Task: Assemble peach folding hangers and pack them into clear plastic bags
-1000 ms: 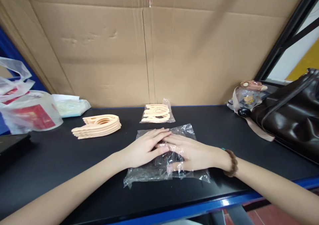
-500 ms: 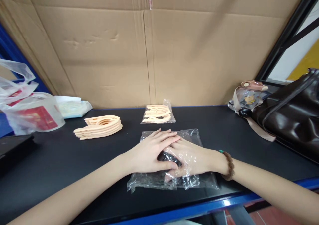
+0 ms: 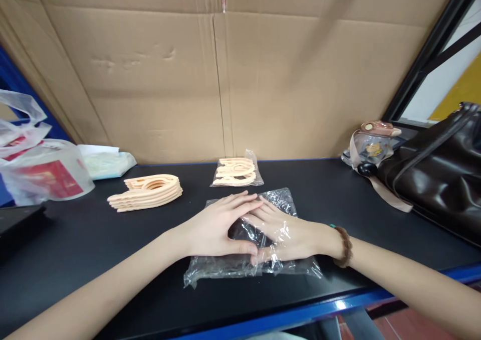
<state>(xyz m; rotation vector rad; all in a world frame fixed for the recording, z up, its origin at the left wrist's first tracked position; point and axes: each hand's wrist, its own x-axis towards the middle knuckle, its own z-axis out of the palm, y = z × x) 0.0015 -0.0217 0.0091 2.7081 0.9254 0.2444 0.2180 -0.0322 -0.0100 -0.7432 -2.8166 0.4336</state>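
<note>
A stack of clear plastic bags (image 3: 221, 267) lies flat on the black table near its front edge. My left hand (image 3: 216, 227) rests on top of the stack, fingers stretched out flat. My right hand (image 3: 287, 234) is slid inside the top bag, fingers extended under the film, its fingertips meeting my left fingertips. A brown bead bracelet sits on my right wrist. A loose pile of peach plastic hangers (image 3: 147, 191) lies to the left. A filled bag of peach hangers (image 3: 236, 171) rests just behind my hands.
A cardboard wall stands behind the black table (image 3: 93, 249) with its blue front edge. White plastic bags with red print (image 3: 41, 172) and a tissue pack (image 3: 107, 162) sit at far left. A dark brown handbag (image 3: 439, 174) and a small clear bottle (image 3: 372, 147) are at right.
The bag stack and both hands shifted slightly right and forward, then back. My right hand stays inside the top bag; my left hand stays flat on it.
</note>
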